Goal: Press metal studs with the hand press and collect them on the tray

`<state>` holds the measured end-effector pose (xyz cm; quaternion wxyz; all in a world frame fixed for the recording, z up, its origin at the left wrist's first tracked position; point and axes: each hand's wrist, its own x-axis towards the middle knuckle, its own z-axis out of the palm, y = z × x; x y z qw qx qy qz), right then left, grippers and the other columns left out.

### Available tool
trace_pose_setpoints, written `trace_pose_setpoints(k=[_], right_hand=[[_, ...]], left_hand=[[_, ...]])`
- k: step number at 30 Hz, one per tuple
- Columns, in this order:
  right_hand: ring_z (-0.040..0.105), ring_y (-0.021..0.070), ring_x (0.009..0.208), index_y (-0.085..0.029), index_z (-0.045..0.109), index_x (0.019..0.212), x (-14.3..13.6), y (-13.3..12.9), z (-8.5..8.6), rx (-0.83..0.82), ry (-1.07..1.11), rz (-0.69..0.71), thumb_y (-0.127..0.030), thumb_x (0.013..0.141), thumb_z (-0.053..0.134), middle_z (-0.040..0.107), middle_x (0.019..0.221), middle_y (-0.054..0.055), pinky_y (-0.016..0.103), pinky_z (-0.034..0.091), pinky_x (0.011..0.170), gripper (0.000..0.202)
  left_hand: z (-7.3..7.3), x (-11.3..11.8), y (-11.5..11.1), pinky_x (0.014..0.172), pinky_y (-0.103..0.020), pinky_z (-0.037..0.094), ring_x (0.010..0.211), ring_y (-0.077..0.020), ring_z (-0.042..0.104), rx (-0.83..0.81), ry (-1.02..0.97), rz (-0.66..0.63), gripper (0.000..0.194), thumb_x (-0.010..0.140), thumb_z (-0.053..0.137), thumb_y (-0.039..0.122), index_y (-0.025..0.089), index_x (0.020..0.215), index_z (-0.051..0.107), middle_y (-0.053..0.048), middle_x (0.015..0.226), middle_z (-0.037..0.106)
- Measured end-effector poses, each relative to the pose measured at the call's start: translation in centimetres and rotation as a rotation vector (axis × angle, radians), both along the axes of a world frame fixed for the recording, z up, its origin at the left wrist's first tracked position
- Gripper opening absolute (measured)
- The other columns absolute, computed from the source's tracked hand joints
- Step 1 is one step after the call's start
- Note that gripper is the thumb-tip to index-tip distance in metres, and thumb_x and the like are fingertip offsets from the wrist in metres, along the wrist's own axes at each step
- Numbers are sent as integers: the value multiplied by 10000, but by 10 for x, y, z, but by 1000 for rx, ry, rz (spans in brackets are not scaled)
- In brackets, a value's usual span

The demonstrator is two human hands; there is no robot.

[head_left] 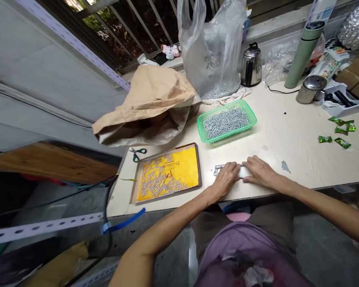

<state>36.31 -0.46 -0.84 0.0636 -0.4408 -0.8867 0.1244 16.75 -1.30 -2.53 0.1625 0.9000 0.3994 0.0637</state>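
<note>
Left hand (pixel 226 179) and right hand (pixel 259 171), palms down with fingers curled, hold 1 flat metal piece (pixel 243 172).

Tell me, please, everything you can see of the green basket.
The green basket is shallow and oblong, with rounded corners and small openings in its walls; it looks like translucent plastic. It sits upright on the pale table, behind and right of the yellow-bottomed tray. Many small silvery pins cover most of its floor.

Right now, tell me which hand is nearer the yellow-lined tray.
Left. The left hand is to the right of the yellow-lined tray, a gap between them; the right hand is farther right, beyond the left.
</note>
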Motion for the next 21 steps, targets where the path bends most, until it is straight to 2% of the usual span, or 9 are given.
trace_pose_setpoints(k=[2, 4, 6, 10, 12, 14, 16, 18, 21], right_hand=[[514, 231, 840, -130, 611, 1047, 8, 7, 1, -31, 4, 35, -417, 807, 666, 592, 913, 99, 325, 402, 737, 378], [513, 216, 823, -133, 625, 1020, 14, 16, 0, -43, -6, 42, -345, 879, 579, 595, 903, 97, 317, 393, 737, 258], [513, 206, 815, -138, 643, 950, 16, 27, -2, -18, -15, -16, -235, 919, 495, 603, 885, 94, 310, 380, 732, 180], [504, 213, 822, -134, 657, 845, 8, 46, 1, 16, -71, -175, -177, 913, 488, 617, 849, 97, 313, 354, 715, 187], [496, 225, 860, -130, 669, 879, -7, 48, 7, 42, -118, -186, -166, 892, 525, 623, 889, 109, 322, 341, 723, 149], [484, 225, 900, -152, 677, 955, -30, 42, 14, 68, -116, -81, -164, 883, 545, 622, 963, 108, 325, 331, 736, 151], [472, 213, 927, -203, 682, 997, -57, 34, 18, 49, -76, 119, -197, 889, 558, 617, 1014, 87, 317, 325, 735, 164], [465, 208, 944, -217, 699, 929, -82, 27, 19, 17, -74, 282, -213, 897, 554, 618, 1013, 79, 314, 324, 721, 149], [470, 214, 952, -174, 691, 785, -105, 26, 13, 29, -103, 394, -157, 888, 542, 624, 980, 98, 323, 333, 715, 182]], left_hand=[[-12, -1, -15, 1028, -470, 424, 1275, -274, 440, 62, -103, 8, 316, 940, 401, 191, 130, 1233, 503, -179, 1334, 502], [-24, -1, -29, 1065, -481, 396, 1350, -269, 374, 92, -168, -11, 349, 943, 348, 148, 137, 1256, 502, -178, 1388, 470], [-35, 1, -40, 1081, -507, 376, 1363, -264, 370, 94, -197, -22, 371, 936, 330, 112, 150, 1255, 515, -167, 1377, 496], [-41, 4, -46, 1098, -551, 336, 1337, -262, 416, 82, -220, 8, 354, 922, 359, 98, 152, 1215, 551, -158, 1313, 563], [-40, 7, -44, 1095, -551, 339, 1322, -268, 434, 87, -231, 19, 335, 920, 372, 105, 146, 1187, 569, -161, 1302, 570], [-40, 11, -41, 1078, -536, 367, 1292, -272, 465, 91, -239, 29, 333, 912, 376, 105, 140, 1173, 580, -164, 1276, 584], [-43, 17, -41, 1021, -501, 435, 1205, -272, 537, 83, -237, 30, 336, 893, 386, 99, 130, 1156, 592, -165, 1190, 626], [-46, 18, -47, 939, -453, 498, 1076, -256, 602, 91, -243, 19, 329, 879, 398, 102, 132, 1130, 608, -151, 1084, 660], [-44, 1, -59, 870, -387, 522, 977, -212, 615, 142, -254, 34, 301, 895, 413, 131, 173, 1108, 621, -121, 1047, 658]])
